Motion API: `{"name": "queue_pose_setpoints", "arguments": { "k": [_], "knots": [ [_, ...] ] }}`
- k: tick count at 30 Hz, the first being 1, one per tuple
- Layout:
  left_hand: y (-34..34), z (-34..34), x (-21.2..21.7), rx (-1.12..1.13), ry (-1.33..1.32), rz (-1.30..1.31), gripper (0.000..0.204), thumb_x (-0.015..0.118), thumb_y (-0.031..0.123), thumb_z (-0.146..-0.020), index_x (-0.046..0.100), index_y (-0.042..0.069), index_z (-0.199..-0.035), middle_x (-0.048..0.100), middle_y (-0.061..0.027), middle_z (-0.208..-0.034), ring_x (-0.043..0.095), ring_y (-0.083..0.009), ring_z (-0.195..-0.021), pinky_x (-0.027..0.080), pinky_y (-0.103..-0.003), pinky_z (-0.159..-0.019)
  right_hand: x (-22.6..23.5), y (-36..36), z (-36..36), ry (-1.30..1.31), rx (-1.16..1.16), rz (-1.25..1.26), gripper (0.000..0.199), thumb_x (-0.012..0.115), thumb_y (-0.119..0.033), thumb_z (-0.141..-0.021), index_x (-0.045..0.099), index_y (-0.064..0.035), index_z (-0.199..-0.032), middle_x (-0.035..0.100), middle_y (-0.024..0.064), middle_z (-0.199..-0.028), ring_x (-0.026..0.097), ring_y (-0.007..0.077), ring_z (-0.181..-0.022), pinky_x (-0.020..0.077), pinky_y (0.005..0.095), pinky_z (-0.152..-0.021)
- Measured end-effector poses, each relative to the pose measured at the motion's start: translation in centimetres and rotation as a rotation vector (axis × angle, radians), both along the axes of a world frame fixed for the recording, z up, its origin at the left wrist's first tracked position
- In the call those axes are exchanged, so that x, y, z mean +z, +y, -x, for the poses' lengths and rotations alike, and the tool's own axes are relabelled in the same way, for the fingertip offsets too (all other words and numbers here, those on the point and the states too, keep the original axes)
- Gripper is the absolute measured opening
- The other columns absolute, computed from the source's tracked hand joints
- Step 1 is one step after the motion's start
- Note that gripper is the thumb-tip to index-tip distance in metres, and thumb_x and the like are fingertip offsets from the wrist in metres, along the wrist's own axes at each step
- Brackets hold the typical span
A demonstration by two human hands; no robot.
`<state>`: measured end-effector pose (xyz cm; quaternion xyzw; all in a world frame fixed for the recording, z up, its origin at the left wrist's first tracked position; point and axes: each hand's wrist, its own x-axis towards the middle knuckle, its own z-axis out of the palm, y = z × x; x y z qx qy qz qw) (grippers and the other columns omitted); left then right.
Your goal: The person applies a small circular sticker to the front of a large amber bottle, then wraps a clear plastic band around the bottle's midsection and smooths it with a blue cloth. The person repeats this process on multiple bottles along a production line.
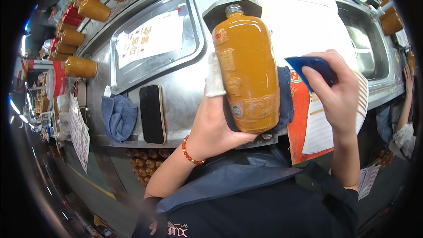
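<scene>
A brushed steel counter (180, 92) carries most of what lies here, with broad white printed sheets (304, 22) spread from its far edge over its right half. A shallow rectangular silver metal tray (190, 35) lies toward the far left corner, bearing a white printed sheet with gold lettering. A rectangular steel sink (370, 61) is set in toward the right end. Over the middle of the near edge, a large amber-brown, glossy bottle with a bare threaded neck (247, 72) is held tilted, its neck toward the far edge. The left hand (211, 123) curves round its left side and base, thumb by the bottom, a white fabric cover on its fingers. The right hand (337, 92) is raised right of the bottle, thumb and fingers pinching a flat blue scraper (319, 68), its tip just beside the bottle. Near the left part of the near edge lie a crumpled grey-blue cloth (119, 117) and a black-screened phone (152, 113). A red-beaded bracelet (187, 150) rings the left wrist.
</scene>
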<state>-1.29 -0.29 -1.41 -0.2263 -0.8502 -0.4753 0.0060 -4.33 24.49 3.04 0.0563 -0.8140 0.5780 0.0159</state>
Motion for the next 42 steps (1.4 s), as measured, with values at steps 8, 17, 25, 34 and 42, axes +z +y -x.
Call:
{"name": "queue_pose_setpoints", "arguments": {
  "k": [8,17,25,34,42],
  "knots": [
    [0.4,-0.3,0.0,0.079,0.023,0.053,0.125,0.095,0.021,-0.060,0.019,-0.008,-0.156,0.041,-0.0243,-0.152,0.045,-0.0369,-0.141,0.035,-0.042,-0.117,2.0,-0.4,-0.3,0.290,0.232,-0.257,0.028,0.078,0.002,-0.075,0.077,-0.0061,-0.102,0.062,0.0037,-0.082,0.057,0.0168,-0.074,0.0460,0.0285,-0.066],
    [0.8,0.0,1.1,0.059,0.065,-0.031,0.105,0.091,0.025,-0.065,0.036,-0.005,-0.149,0.037,-0.0312,-0.148,0.045,-0.0476,-0.132,0.037,-0.049,-0.114,2.7,-1.2,-2.8,0.493,0.316,-0.524,0.041,0.082,-0.003,-0.059,0.081,-0.0147,-0.099,0.057,-0.0023,-0.077,0.048,0.0206,-0.079,0.0368,0.0337,-0.074],
    [0.5,-0.7,1.7,0.123,0.201,0.184,0.127,0.096,0.028,-0.062,0.019,-0.006,-0.158,0.027,-0.0318,-0.158,0.032,-0.0465,-0.147,0.029,-0.046,-0.121,3.1,-0.7,-2.6,0.478,0.178,-0.610,0.039,0.082,-0.001,-0.064,0.081,-0.0138,-0.101,0.059,-0.0014,-0.079,0.048,0.0202,-0.084,0.0378,0.0335,-0.076],
    [0.0,-1.8,-2.4,0.110,-0.098,-0.202,0.089,0.081,0.055,-0.082,0.052,-0.016,-0.125,0.016,-0.0496,-0.152,0.007,-0.0519,-0.153,0.017,-0.054,-0.122,1.4,0.0,-4.8,0.430,0.064,-0.514,0.032,0.083,0.000,-0.072,0.077,-0.0104,-0.101,0.062,-0.0011,-0.085,0.050,0.0181,-0.087,0.0373,0.0296,-0.078],
    [0.1,-2.0,-2.6,0.104,-0.130,-0.238,0.092,0.081,0.055,-0.081,0.048,-0.015,-0.132,0.015,-0.0469,-0.155,0.004,-0.0505,-0.154,0.016,-0.054,-0.122,1.3,0.0,-5.3,0.181,0.066,-0.189,0.034,0.080,0.002,-0.080,0.071,-0.0007,-0.112,0.064,0.0043,-0.096,0.054,0.0179,-0.096,0.0426,0.0280,-0.086]
  ]
}}
